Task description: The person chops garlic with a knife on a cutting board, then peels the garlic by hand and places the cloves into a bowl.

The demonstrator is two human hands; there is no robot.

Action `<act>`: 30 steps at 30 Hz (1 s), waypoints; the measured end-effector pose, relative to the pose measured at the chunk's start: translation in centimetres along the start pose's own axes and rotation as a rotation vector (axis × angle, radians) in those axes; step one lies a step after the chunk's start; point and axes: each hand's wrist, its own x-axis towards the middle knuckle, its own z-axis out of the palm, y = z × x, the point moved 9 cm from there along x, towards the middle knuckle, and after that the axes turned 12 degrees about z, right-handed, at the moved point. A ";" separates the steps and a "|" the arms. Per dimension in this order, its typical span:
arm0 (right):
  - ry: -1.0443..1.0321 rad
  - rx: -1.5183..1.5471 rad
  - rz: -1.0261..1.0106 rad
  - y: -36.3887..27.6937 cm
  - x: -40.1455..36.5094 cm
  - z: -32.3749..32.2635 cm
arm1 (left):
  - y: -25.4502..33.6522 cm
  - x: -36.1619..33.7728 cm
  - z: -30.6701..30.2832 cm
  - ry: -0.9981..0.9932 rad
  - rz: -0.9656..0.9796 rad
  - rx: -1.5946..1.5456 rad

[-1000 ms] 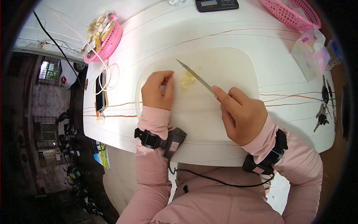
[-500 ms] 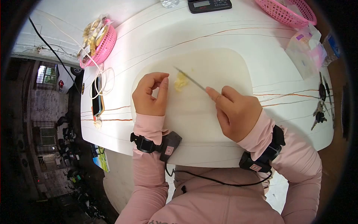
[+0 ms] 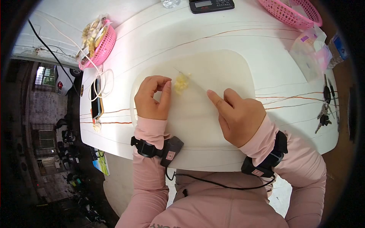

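My right hand (image 3: 241, 116) is wrapped round a kitchen knife (image 3: 193, 79), its index finger stretched along the top near the handle. The blade is thin and blurred, slanting up and left over a small heap of pale yellow chopped pieces (image 3: 181, 84) that look like garlic. This heap lies on a translucent whitish cutting board (image 3: 194, 121). Just left of the heap, my left hand (image 3: 153, 97) is curled with thumb and index tips close together. Whether anything small is between those tips cannot be made out.
Pink baskets (image 3: 107, 47) (image 3: 292, 17) stand at the back left and back right. A black scale (image 3: 211, 5) sits at the far edge. On the left are a phone (image 3: 96, 102), a white cable (image 3: 112, 81) and a garlic bulb (image 3: 97, 126); keys (image 3: 324, 114) lie right.
The knife blade has turned edge-on and blurred over the chopped pieces, with my right hand shifted slightly. My left hand keeps its curled pose. The whole view has shifted a little left.
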 end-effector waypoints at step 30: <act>0.213 -0.065 -0.233 -2.9 -0.5 -2.1 | 1.3 0.3 -2.1 0.105 0.126 0.162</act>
